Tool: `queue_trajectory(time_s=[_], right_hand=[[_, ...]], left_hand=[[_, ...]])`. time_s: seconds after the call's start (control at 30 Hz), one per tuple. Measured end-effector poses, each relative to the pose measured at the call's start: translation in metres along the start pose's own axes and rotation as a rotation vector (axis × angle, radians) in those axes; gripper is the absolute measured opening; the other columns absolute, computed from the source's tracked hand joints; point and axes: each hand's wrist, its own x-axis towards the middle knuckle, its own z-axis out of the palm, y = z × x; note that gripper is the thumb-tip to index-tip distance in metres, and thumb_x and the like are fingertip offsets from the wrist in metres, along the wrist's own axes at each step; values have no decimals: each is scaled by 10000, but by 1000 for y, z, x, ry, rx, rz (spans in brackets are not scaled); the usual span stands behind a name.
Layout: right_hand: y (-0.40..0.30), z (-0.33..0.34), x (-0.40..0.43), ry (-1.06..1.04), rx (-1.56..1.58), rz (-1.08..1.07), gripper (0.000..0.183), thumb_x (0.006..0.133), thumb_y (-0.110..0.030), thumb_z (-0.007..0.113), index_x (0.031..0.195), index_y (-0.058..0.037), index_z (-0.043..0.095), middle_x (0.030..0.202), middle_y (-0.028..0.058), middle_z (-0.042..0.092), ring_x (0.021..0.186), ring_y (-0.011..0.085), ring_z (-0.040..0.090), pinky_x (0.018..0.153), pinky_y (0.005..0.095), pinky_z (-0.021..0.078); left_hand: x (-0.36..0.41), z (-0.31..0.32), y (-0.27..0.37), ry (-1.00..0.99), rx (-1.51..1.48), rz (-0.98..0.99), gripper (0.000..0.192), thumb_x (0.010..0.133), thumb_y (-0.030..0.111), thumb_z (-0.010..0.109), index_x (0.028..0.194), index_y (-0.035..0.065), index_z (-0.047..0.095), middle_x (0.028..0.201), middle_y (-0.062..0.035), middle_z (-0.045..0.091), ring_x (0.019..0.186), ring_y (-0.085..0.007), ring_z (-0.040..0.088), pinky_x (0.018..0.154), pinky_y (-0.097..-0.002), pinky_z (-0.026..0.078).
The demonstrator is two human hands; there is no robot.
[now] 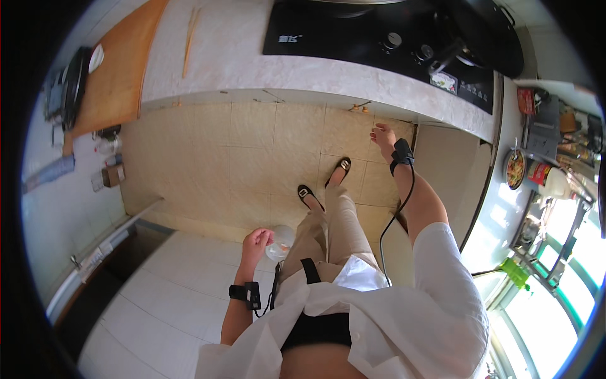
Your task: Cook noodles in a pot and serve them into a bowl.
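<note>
My left hand hangs low beside my left leg, its fingers loosely curled with nothing visible in them. Below it on the floor is a translucent waste bin with some scraps inside, partly hidden by my hand and trouser leg. Out in front of the cabinet, my right hand hangs in the air with its fingers bent and a little apart, and no object shows in it. Nearest to that hand are the small cabinet knobs under the pale countertop.
A black gas hob carries a dark wok at the right. Wooden chopsticks lie on the counter, left of the hob. On the right-hand counter are a bowl of chopped food and a large plastic jug. An orange-brown wooden tabletop stands at left.
</note>
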Motion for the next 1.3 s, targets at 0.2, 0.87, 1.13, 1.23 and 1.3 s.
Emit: queue_trajectory(time_s=[0.2,0.87,1.13,1.23,1.3], right_hand=[[35,10,40,-31,198,100,353,847,-100,528,1182,-4,479,992,102,582,820,178,609,691,271,522],[89,63,183,163,706,-45,324,849,-191,549,1091,6,461,877,86,568,744,159,544,674,297,449],[181,69,109,452,561,-178,199,858,-170,546,988,-24,507,794,73,582,716,157,570,647,298,470],[223,54,47,513,906,68,213,894,-148,494,1067,-23,501,855,72,595,738,169,577,666,299,472],[318,18,23,1017,-7,-432,244,907,-145,478,1116,-23,500,905,82,603,786,178,587,715,295,474]], left_hand=[[40,36,64,-8,100,38,190,921,134,488,915,-27,589,818,-63,625,744,-116,606,707,-244,508],[131,67,108,-244,375,-73,184,921,114,474,967,-27,583,831,-76,621,768,-137,611,725,-256,499],[168,47,133,-318,645,-129,157,911,75,475,987,-14,580,841,-64,620,770,-129,605,730,-253,491],[180,56,166,-189,649,101,154,911,60,469,1000,-6,575,833,-56,616,773,-133,600,745,-253,482],[194,89,184,-190,632,260,160,899,41,468,1020,-5,562,910,-81,601,831,-146,589,774,-261,472]])
